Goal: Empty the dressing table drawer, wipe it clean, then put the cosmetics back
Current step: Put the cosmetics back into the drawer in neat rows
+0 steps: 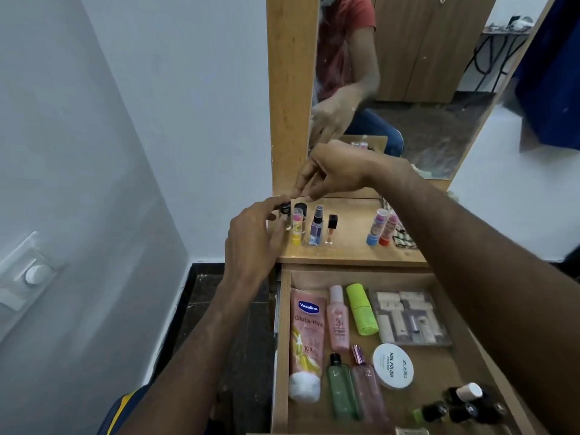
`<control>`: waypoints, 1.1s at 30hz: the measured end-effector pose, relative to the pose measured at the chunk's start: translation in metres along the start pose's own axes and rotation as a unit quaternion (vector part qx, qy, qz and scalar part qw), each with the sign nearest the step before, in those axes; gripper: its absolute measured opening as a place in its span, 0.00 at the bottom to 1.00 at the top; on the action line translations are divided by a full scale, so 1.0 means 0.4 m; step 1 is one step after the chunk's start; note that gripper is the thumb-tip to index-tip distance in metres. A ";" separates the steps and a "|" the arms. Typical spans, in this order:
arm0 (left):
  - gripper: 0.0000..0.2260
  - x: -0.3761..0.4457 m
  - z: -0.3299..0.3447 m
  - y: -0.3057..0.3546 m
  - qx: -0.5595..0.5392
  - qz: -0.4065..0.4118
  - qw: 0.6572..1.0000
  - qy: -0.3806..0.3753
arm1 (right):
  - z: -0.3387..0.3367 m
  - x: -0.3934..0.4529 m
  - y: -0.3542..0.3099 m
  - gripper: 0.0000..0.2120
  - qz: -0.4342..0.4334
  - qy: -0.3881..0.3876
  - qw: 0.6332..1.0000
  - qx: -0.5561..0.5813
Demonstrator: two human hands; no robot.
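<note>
Item: small black-capped bottle (285, 215), upright on the surface (348, 249), pinched by our left hand (255, 237) at the row's far-left end. Our right hand (332, 174) hovers just above it, fingers loosely curled, holding nothing. Beside the left hand: yellow lip balm (296, 227), spray vial (316, 227), lip gloss (331, 229). Below both hands, open drawer (281, 340) holds: Vaseline tube (307, 337), pink spray bottle (338, 318), green container (362, 309), eyeshadow palette (408, 317), nail polish remover tub (393, 365), two slim bottles (354, 384), dark polish bottles (461, 406).

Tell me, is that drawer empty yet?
No. The open drawer holds a Vaseline tube, a pink spray bottle, a green bottle and a nail polish tin.
</note>
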State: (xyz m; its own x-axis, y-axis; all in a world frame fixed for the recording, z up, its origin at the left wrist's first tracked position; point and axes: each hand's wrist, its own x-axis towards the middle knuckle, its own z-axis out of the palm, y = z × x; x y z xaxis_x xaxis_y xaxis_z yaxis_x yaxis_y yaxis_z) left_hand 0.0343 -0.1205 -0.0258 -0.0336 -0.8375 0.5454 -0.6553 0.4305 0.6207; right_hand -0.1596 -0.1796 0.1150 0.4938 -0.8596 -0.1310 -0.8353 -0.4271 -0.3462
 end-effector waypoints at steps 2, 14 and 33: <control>0.16 0.005 0.002 0.002 -0.016 -0.004 1.000 0.007 | 0.001 0.016 0.010 0.10 -0.006 -0.015 1.000 0.008; 0.16 0.018 0.006 -0.014 -0.123 -0.052 0.985 0.106 | 0.016 0.025 0.012 0.13 -0.078 -0.033 0.996 -0.011; 0.15 0.013 -0.053 0.062 -0.149 0.010 0.983 0.111 | -0.032 -0.136 0.006 0.13 -0.073 0.279 0.956 -0.060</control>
State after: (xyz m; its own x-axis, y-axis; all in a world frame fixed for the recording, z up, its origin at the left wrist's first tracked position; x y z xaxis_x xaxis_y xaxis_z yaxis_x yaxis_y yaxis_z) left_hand 0.0338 -0.1071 0.0045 0.1431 -0.7482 0.6478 -0.4047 0.5531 0.7282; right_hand -0.1916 -0.1374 0.1331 0.4304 -0.7895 0.4376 -0.8055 -0.5547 -0.2085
